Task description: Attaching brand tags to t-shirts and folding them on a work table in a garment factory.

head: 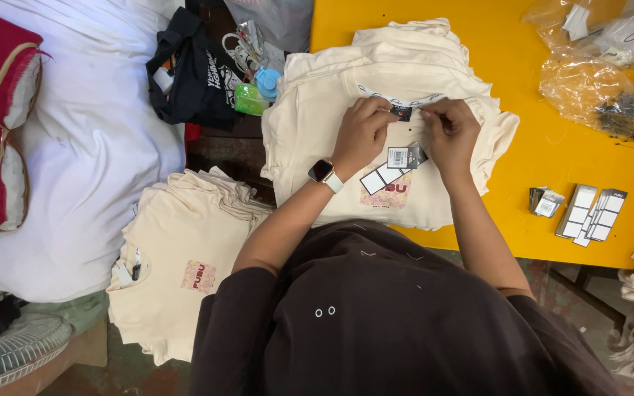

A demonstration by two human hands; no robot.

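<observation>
Cream shirts [376, 95] lie stacked on the yellow table [537, 147]; both hands, left hand [361, 136] and right hand [449, 132], pinch hang tags [394, 165] at the top shirt's collar. A tagged pile [185, 271] sits near left; loose tags [588, 213] wait right.

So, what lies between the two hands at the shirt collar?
In the head view, a small black neck label lies between the left hand and right hand, on the top cream shirt.

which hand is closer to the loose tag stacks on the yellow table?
Right. The right hand is at the shirt collar, on the side toward the tag stacks. The left hand, with the watch, is at the collar too, farther off.
</observation>
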